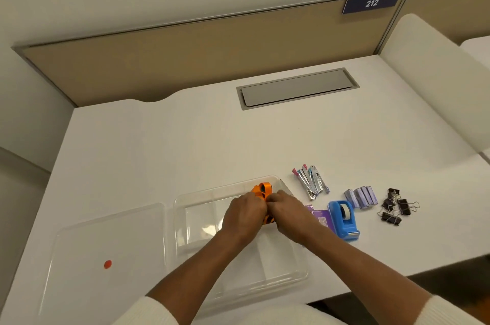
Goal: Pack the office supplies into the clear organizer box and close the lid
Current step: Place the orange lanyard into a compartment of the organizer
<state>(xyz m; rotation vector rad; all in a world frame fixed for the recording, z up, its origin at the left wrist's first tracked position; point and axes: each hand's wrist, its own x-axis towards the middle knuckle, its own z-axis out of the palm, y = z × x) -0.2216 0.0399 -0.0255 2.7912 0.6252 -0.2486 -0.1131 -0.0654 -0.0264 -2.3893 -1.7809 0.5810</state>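
Now both hands, left hand (245, 209) and right hand (285, 209), are closed together on the orange scissors (263, 191) over the far right corner of the clear box (291, 275); best laid flat against the wall, leaving room for the staplers (311, 181) and tape dispenser (344, 218).

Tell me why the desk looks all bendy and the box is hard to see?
Head view: the wide-angle lens curves the desk edges and divider; the clear box shows mostly by pale glare on its walls, like the lid; light is soft, with faint shadows; both hands look fairly sharp.
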